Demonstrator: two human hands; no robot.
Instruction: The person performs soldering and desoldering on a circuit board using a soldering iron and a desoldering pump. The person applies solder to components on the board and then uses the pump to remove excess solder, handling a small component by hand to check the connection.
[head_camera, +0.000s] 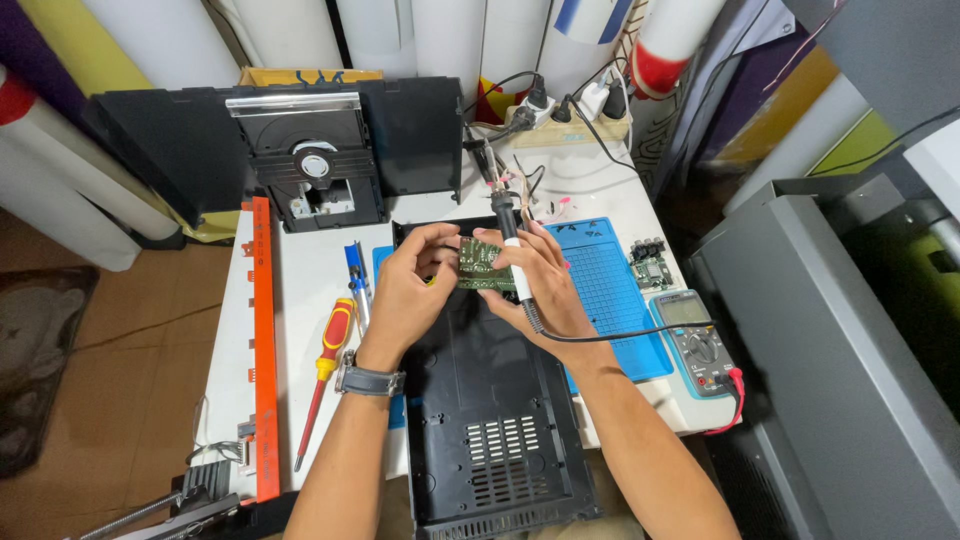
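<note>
My left hand grips the left edge of a small green circuit board, holding it above a black plastic case bottom. My right hand holds the board's right side and also a soldering iron with a black grip and white collar, its tip pointing up and away. The iron's black cord runs off to the right. A watch sits on my left wrist.
A red-and-yellow screwdriver and a blue one lie left of the case. A blue mat, a second small board and a multimeter are at right. A black disc-drive chassis and power strip stand behind.
</note>
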